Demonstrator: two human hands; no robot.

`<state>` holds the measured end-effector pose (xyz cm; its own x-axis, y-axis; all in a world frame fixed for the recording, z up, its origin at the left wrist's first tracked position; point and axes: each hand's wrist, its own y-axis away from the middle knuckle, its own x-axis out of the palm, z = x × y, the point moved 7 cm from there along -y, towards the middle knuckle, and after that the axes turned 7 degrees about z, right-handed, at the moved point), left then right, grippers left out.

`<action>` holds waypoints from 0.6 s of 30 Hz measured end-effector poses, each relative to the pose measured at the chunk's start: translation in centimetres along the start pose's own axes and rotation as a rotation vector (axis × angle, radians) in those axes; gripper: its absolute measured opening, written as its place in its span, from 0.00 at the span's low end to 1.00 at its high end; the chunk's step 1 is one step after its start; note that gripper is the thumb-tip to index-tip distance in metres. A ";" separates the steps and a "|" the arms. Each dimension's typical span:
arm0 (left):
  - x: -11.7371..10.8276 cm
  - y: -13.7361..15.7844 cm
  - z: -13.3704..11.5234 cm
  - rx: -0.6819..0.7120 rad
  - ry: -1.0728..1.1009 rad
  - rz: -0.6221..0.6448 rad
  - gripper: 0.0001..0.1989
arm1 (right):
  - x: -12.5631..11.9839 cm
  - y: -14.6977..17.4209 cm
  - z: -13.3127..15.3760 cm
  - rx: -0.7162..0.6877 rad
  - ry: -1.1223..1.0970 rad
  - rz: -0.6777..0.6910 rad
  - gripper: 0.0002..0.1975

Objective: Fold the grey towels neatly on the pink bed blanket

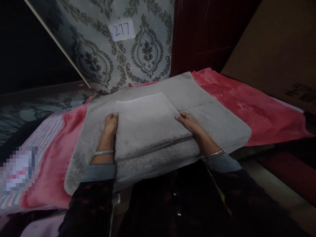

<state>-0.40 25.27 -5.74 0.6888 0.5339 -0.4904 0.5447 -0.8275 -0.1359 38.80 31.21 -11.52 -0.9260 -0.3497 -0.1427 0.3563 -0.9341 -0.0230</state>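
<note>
A grey, plush, folded mat (pixel 148 125) lies in front of me. My left hand (pixel 111 123) grips its left edge, thumb on top. On the opposite side, my right hand (pixel 189 122) pinches the right edge between thumb and fingers. The fold's layers show along the near side. Beneath it a larger grey mat (pixel 217 121) with rounded corners is spread flat. Both fingertips are partly hidden under the folded piece.
A pink-red blanket (pixel 261 108) lies under the mats, with striped cloth (pixel 46 131) at the left. Behind stands a patterned wall (pixel 148 49) bearing a paper marked 277 (pixel 122 29). A cardboard box (pixel 276 49) rises at the right, beside a dark red panel (pixel 197 36).
</note>
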 end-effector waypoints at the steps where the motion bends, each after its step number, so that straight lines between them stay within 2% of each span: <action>1: -0.2 0.1 -0.4 0.038 -0.028 -0.039 0.12 | 0.1 0.0 0.0 -0.005 -0.004 0.004 0.16; 4: -1.0 0.5 -2.0 0.169 -0.163 -0.192 0.11 | 0.0 -0.1 -0.1 -0.022 0.044 -0.037 0.14; 6: -1.1 0.6 -2.2 0.168 -0.268 -0.239 0.09 | -0.1 -0.2 -0.2 -0.032 0.071 -0.059 0.14; 11: -0.1 0.0 -0.5 0.024 -0.363 -0.088 0.09 | -0.1 -0.3 -0.6 -0.031 0.056 -0.054 0.15; 16: -0.8 -0.5 -0.1 0.009 -0.313 -0.062 0.04 | 0.0 -0.1 0.0 -0.058 0.055 -0.051 0.15; 18: -1.3 -0.2 0.2 -0.007 -0.285 -0.046 0.05 | -0.2 0.1 0.1 -0.061 0.077 -0.061 0.16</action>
<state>-1.50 24.72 -5.27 0.5016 0.4993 -0.7065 0.5762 -0.8020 -0.1577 38.98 31.22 -11.35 -0.9345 -0.2840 -0.2144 0.3090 -0.9465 -0.0933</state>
